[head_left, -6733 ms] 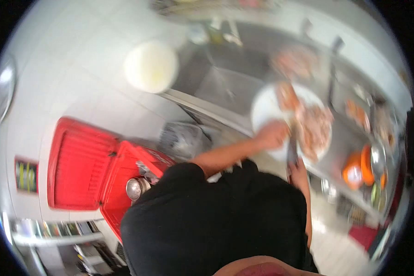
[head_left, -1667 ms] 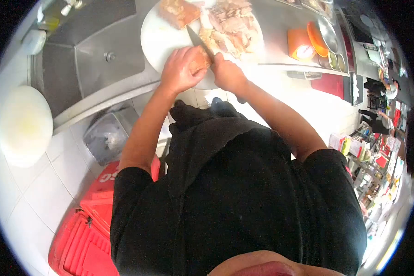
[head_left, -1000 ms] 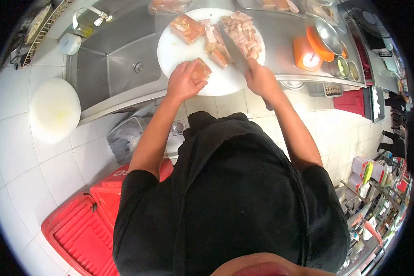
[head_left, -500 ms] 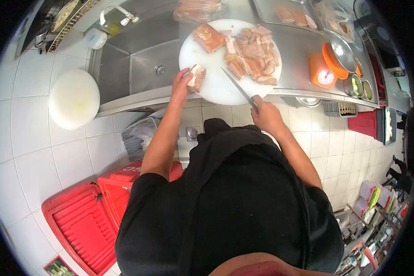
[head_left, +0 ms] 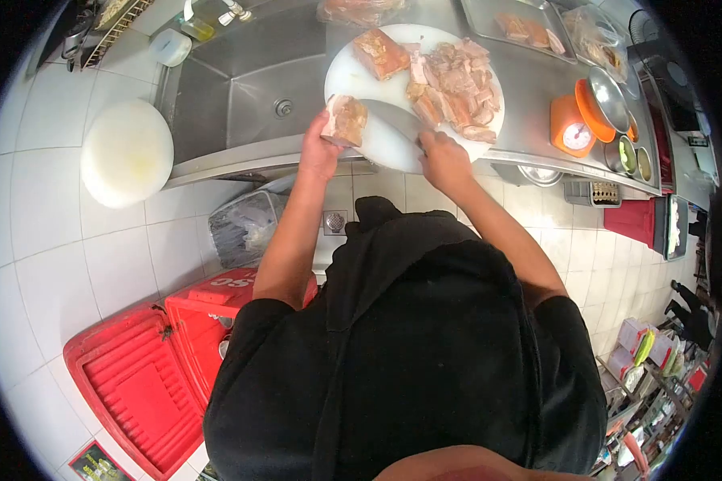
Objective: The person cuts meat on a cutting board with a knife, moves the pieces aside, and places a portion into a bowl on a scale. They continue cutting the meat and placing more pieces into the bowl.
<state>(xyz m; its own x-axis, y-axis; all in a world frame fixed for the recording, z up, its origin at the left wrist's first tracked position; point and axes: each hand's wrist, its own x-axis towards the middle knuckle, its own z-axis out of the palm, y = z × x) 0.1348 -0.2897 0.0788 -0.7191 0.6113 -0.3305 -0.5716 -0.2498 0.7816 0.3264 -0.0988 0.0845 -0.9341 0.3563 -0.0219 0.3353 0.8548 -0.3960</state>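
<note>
My left hand (head_left: 320, 148) is closed round a block of meat (head_left: 346, 122) at the left edge of the round white cutting board (head_left: 381, 148). A knife (head_left: 393, 120) is gripped by its handle in my right hand (head_left: 446, 163). Its broad blade points left, with the tip close to the block; whether it touches cannot be made out. Behind them on the board lies a bigger slab of meat (head_left: 380, 54). A pile of sliced meat (head_left: 457, 84) covers the board's right side.
To the left is a steel sink (head_left: 249, 104), with another round white board (head_left: 127, 154) beyond it. An orange scale (head_left: 571, 127) with a metal bowl stands right of the board. A metal tray (head_left: 489, 28) holds meat pieces. An open red cooler (head_left: 140, 385) sits below.
The knife has turned from pointing up-left to lying nearly level, its blade now broadside and close to the block. My left hand has raised and turned the block slightly.
</note>
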